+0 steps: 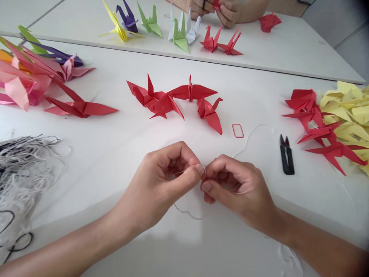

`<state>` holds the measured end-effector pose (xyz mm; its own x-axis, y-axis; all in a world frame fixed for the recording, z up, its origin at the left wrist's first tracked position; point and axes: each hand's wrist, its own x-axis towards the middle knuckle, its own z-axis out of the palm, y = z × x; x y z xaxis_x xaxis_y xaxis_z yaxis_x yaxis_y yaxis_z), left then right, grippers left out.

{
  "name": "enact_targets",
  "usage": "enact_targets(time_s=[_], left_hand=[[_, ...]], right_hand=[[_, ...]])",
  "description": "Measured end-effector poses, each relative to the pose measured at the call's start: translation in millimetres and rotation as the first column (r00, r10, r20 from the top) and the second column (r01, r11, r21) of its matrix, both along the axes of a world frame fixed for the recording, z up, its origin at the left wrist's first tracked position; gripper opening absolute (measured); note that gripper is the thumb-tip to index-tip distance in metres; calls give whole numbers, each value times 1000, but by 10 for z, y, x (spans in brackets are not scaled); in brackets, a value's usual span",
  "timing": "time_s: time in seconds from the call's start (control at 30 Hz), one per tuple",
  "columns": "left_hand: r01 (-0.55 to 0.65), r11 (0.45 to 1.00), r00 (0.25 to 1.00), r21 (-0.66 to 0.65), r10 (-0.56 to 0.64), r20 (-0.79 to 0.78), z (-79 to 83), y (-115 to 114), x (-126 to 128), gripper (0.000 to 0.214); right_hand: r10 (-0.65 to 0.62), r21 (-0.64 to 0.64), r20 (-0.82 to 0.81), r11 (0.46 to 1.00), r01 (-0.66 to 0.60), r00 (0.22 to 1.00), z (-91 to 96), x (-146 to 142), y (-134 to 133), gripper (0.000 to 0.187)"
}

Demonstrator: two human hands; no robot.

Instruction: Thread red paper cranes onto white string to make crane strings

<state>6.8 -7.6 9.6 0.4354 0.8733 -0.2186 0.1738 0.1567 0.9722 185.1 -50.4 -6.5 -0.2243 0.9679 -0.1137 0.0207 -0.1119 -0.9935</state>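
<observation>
My left hand and my right hand meet above the white table, their fingertips pinching a thin thread between them. The pinched end is too small to tell whether it carries a needle. A grey length of thread loops below my hands, and a white strand runs off to the upper right. Just beyond my hands stand several red origami cranes. A small red rectangular loop lies near my right hand, and black thread snips lie further right.
A tangle of grey and white threads lies at the left, by pink origami cranes. Red and yellow cranes are heaped at the right. Beyond a table seam, more coloured cranes stand near a co-worker's hands.
</observation>
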Motion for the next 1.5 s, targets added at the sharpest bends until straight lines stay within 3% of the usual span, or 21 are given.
enact_targets(time_s=[1.07, 1.5], left_hand=[[9, 1000, 996, -27, -6, 94, -7, 0, 2, 18], [-24, 1000, 998, 2, 24, 65, 5, 11, 6, 17]], right_hand=[[13, 3, 9, 1000, -13, 1000, 3, 10, 0, 10], [12, -5, 11, 1000, -12, 1000, -3, 14, -8, 10]])
